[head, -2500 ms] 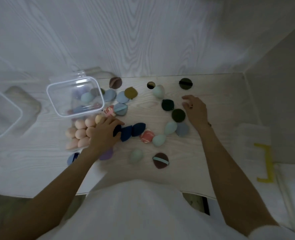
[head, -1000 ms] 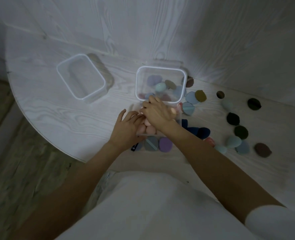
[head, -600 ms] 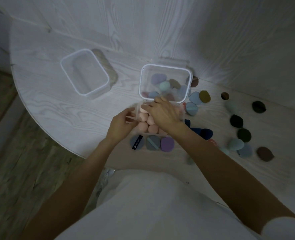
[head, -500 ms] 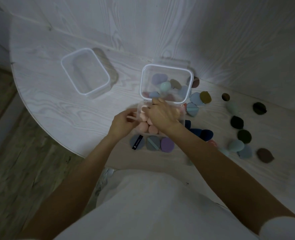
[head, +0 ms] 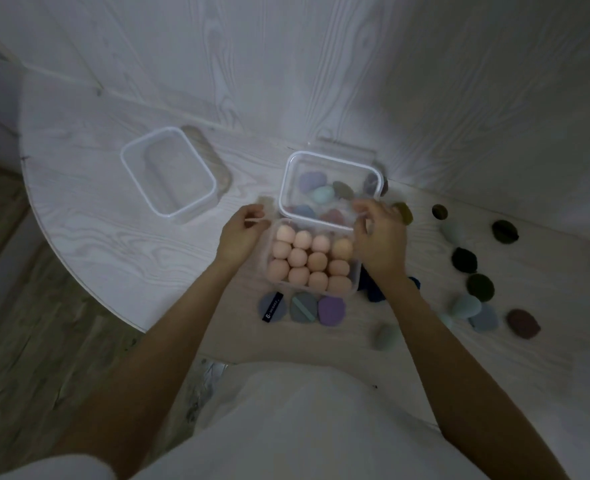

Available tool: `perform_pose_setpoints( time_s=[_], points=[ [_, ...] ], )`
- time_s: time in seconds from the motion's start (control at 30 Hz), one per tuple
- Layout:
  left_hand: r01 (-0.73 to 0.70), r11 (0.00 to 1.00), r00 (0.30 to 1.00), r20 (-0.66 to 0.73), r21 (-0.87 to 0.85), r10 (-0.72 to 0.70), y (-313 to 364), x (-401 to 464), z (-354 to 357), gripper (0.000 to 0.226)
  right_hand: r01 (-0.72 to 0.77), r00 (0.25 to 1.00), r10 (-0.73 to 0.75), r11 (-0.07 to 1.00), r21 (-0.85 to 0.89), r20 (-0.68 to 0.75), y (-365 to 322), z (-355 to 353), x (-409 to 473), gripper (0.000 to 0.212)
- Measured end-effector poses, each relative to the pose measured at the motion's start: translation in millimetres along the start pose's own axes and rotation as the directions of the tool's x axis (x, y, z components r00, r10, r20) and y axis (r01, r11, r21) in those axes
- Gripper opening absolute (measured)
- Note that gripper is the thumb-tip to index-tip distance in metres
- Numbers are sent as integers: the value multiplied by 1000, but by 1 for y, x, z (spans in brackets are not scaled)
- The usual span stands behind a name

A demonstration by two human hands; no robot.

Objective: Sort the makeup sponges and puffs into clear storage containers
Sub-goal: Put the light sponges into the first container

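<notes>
A clear box (head: 357, 279) packed with several peach sponges (head: 308, 262) sits in front of me on the white table. My left hand (head: 239, 237) pinches a thin clear lid edge (head: 257, 220) at the box's far left corner. My right hand (head: 376, 239) curls its fingers on the same lid at the far right corner. Just behind stands a clear container (head: 331, 156) holding several coloured sponges. An empty clear container (head: 131, 168) stands further left. Three flat puffs, grey (head: 271, 307), grey-green (head: 303, 307) and purple (head: 331, 306), lie before the box.
Loose dark puffs (head: 464, 259) and teal sponges (head: 465, 305) are scattered on the right, with a brown puff (head: 523, 323) and navy sponges (head: 373, 291) partly under my right wrist. The table's curved edge (head: 89, 289) drops to wooden floor on the left. A wall rises behind.
My right hand has come off the top of the peach sponges to the box's far right corner, and my left hand has slid to the far left corner. The sponges now show.
</notes>
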State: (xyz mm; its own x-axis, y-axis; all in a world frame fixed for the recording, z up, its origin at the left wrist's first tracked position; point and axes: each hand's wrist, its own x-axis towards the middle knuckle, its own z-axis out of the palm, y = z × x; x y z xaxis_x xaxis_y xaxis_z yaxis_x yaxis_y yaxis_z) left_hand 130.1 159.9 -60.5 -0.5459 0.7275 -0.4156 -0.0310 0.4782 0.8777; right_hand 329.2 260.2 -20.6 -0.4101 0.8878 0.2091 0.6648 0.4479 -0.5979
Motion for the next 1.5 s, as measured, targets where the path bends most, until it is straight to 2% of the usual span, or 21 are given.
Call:
perform_pose_setpoints(
  time_s=[0.07,0.17,0.23,0.4,0.47,0.53,0.57,0.6,0.63,0.7,0.73,0.8,0.9,1.0,1.13,1.2,1.27,1.3,1.37,1.43,1.5],
  points=[
    [-11,1000,999,43,-4,11,16,11,3,44,-247,969,243,964,100,43,3,-9,11,37],
    [-8,996,982,187,-93,25,39,18,10,45,-556,831,477,711,431,286,-2,-16,28,49],
    [-20,989,970,237,-144,54,45,16,12,36,-612,789,504,599,517,352,-5,-20,32,46],
    [7,975,993,114,-220,19,36,-4,-4,44,-583,809,441,520,624,388,3,-38,10,43],
    [39,974,995,102,-223,-16,24,-18,-11,48,-584,812,423,581,567,403,7,-36,-10,46],
    [49,990,993,116,-130,-34,10,-30,-15,55,-590,792,396,692,415,466,11,-29,-29,31],
    [49,997,990,134,-66,-39,3,-36,-16,65,-498,814,330,821,281,477,13,-25,-40,23],
    [55,998,985,167,-17,-51,-4,-39,-16,77,-322,842,235,941,103,486,14,-22,-48,35],
    [61,998,978,197,16,-63,-8,-42,-14,87,-153,847,171,985,-76,504,15,-17,-54,54],
    [39,996,975,215,86,-57,-16,-46,-9,88,67,834,144,932,-357,533,11,-7,-63,85],
    [9,992,977,211,124,-35,-20,-46,-7,84,120,822,146,900,-418,551,8,-1,-66,92],
    [-49,983,978,208,175,12,-24,-46,-6,79,161,825,144,867,-471,546,4,9,-69,96],
    [-43,974,979,205,223,-4,-26,-44,-9,90,195,871,99,830,-523,481,6,21,-71,86],
    [-43,971,979,204,235,-6,-26,-45,-10,95,204,877,76,834,-513,474,8,19,-73,85],
    [-54,974,982,188,218,12,-28,-48,-6,77,233,896,20,829,-509,443,10,19,-78,86],
    [-69,971,986,161,227,33,-28,-51,-3,69,216,896,-6,879,-425,444,12,20,-82,88],
    [-81,970,988,144,230,49,-28,-55,1,64,174,926,-80,957,-230,368,14,17,-84,85],
    [-76,973,990,133,216,48,-28,-57,0,63,125,937,-78,985,-118,339,12,13,-84,84],
    [-41,983,994,108,177,22,-30,-58,-2,57,-79,951,58,995,59,303,9,7,-82,82],
    [-21,979,996,84,201,5,-32,-59,-3,48,-318,928,273,935,158,254,10,2,-80,76],
    [-27,964,997,79,265,6,-32,-59,-6,44,-474,866,405,853,220,294,11,0,-74,63]
  ],
)
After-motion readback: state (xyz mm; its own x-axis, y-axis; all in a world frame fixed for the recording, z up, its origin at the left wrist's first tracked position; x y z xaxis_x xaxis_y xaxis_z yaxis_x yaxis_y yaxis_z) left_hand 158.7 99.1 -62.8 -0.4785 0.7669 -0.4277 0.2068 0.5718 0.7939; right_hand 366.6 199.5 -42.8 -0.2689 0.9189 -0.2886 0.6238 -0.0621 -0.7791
